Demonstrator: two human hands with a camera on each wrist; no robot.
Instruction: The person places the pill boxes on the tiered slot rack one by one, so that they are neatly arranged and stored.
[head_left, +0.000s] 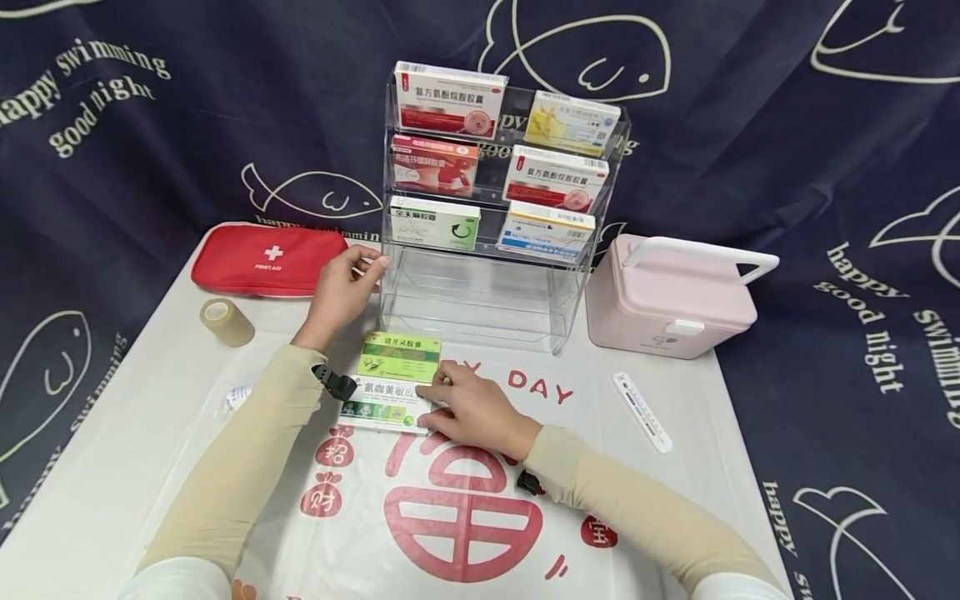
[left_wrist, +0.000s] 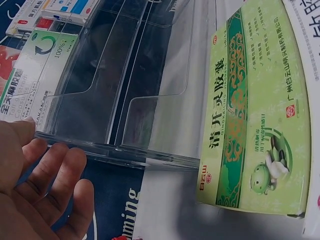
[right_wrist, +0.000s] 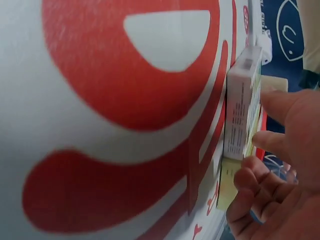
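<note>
A white medicine box (head_left: 384, 405) with a green band lies flat on the table, right below a lime-green medicine box (head_left: 400, 356). My right hand (head_left: 478, 408) is at the white box's right edge, thumb and forefinger touching it while the other fingers bend in. In the right wrist view the box's white side (right_wrist: 241, 112) faces the camera. At the left side of a clear acrylic rack (head_left: 480, 292), my left hand (head_left: 347, 287) has its fingertips against the edge, loosely bent. Beside its thumb in the left wrist view stands a green-and-white capsule box (left_wrist: 42, 75).
Several medicine boxes fill the rack's upper three tiers. A red first-aid pouch (head_left: 270, 260) and a tan tape roll (head_left: 227, 322) lie to the left. On the right are a pink medicine case (head_left: 667, 304) with a white handle and a white thermometer (head_left: 642, 412).
</note>
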